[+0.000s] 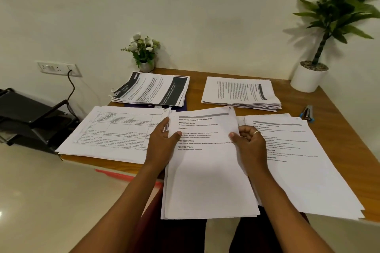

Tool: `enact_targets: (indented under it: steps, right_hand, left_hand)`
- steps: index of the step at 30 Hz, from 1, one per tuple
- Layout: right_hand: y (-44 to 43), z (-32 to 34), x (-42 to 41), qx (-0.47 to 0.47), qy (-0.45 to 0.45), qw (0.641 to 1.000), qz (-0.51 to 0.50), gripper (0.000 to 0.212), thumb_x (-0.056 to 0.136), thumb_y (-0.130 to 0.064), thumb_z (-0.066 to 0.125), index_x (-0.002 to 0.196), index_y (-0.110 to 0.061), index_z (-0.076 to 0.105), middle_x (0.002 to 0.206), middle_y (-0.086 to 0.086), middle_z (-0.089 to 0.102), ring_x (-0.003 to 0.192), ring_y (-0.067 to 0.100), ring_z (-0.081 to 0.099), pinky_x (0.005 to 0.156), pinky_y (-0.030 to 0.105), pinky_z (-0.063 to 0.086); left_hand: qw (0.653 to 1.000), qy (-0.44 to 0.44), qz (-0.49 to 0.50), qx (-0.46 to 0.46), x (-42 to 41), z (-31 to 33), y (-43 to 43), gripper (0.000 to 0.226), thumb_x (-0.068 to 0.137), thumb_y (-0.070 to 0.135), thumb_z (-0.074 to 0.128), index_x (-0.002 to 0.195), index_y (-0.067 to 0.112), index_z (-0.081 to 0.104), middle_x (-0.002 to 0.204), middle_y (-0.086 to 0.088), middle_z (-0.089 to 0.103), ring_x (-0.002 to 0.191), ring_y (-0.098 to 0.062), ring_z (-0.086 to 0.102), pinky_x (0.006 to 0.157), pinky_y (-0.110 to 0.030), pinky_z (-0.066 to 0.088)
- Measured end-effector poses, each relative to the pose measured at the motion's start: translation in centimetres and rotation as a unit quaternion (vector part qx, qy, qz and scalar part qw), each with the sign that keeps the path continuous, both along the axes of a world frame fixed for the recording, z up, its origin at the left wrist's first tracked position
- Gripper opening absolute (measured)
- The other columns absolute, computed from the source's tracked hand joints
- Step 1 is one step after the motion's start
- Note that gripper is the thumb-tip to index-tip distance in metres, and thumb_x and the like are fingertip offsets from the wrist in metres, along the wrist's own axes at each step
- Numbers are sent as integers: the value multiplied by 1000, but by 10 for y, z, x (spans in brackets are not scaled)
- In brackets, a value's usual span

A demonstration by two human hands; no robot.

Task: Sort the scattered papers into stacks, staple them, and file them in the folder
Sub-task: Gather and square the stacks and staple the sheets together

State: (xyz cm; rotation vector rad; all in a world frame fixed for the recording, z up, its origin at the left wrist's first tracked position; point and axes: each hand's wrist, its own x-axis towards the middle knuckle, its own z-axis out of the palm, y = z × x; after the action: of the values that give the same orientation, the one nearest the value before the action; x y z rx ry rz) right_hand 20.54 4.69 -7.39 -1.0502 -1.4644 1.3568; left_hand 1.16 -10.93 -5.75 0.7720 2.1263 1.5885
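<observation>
Five paper stacks were counted, the far-left stack (151,88), far-right stack (240,92), near-left stack (115,131) and near-right stack (298,160) on the one table (337,113), plus a held stack (207,170) gripped by left hand (162,141) and right hand (249,139), with one stapler (307,112) and two plants, a flower pot (144,53) and a tall plant (310,76).

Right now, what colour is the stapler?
The stapler is blue and grey; head view.

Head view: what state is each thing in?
Left hand: grips the papers at their left edge.
Right hand: pinches their right edge.
Stapler: lying on the table, untouched.
Near left stack: flat.
Far left stack: flat.
Far right stack: flat.
Near right stack: flat.
</observation>
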Motion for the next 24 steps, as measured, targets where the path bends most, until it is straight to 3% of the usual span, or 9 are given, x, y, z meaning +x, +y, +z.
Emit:
enact_targets:
  steps: [7, 9, 15, 18, 20, 22, 24]
  right_hand:
    - [-3, 3, 0, -4, 8, 1000, 0, 12, 87, -20, 79, 97, -21, 71, 84, -14, 77, 81, 6, 74, 69, 23, 56]
    - [-3, 4, 0, -7, 15, 1000, 3, 12, 87, -20, 79, 97, -18, 72, 85, -10, 78, 81, 8, 74, 72, 26, 57]
    - [-5, 4, 2, -5, -8, 1000, 3, 12, 87, -24, 78, 96, -18, 74, 87, -6, 78, 83, 14, 75, 75, 31, 61]
    - [-9, 3, 1, 57, -66, 995, 52, 8, 85, -24, 79, 90, -22, 73, 85, -7, 75, 81, 10, 71, 69, 23, 57]
    - [-14, 1, -2, 132, -102, 979, 116, 14, 81, -15, 82, 87, -24, 74, 90, -11, 72, 88, 5, 68, 76, 21, 55]
    - [-15, -3, -4, 160, -114, 971, 139, 19, 79, -10, 82, 87, -26, 75, 94, -15, 71, 95, 5, 67, 84, 23, 54]
    - [-14, -4, -4, 150, -108, 974, 131, 17, 81, -12, 80, 88, -26, 75, 95, -17, 70, 97, 5, 67, 82, 23, 55]
  left_hand:
    - [1000, 2, -7, 13, -3, -3, -1, 72, 93, 28, 74, 155, 21, 39, 138, -3, 64, 127, -20, 62, 102, -43, 54]
    - [1000, 5, -10, 20, -4, -5, -1, 70, 93, 28, 74, 154, 22, 41, 135, -1, 66, 124, -18, 63, 100, -42, 56]
    - [999, 8, -16, 46, -4, -6, 0, 63, 93, 19, 74, 150, 21, 46, 123, 7, 68, 101, -5, 70, 77, -13, 57]
    - [999, 4, -5, 49, -2, -4, 0, 57, 94, 17, 73, 145, 24, 49, 112, 12, 67, 87, 9, 69, 66, -7, 53]
    - [999, 8, 1, 46, -3, -5, 0, 53, 94, 16, 72, 143, 25, 52, 113, 12, 68, 86, 15, 67, 65, -6, 52]
    - [999, 13, 5, 42, -3, -5, 1, 53, 95, 17, 71, 143, 26, 52, 114, 15, 68, 89, 10, 69, 66, -7, 53]
    - [999, 21, 10, 35, -2, -5, 1, 54, 95, 19, 71, 145, 26, 50, 117, 18, 65, 92, 4, 69, 65, -8, 53]
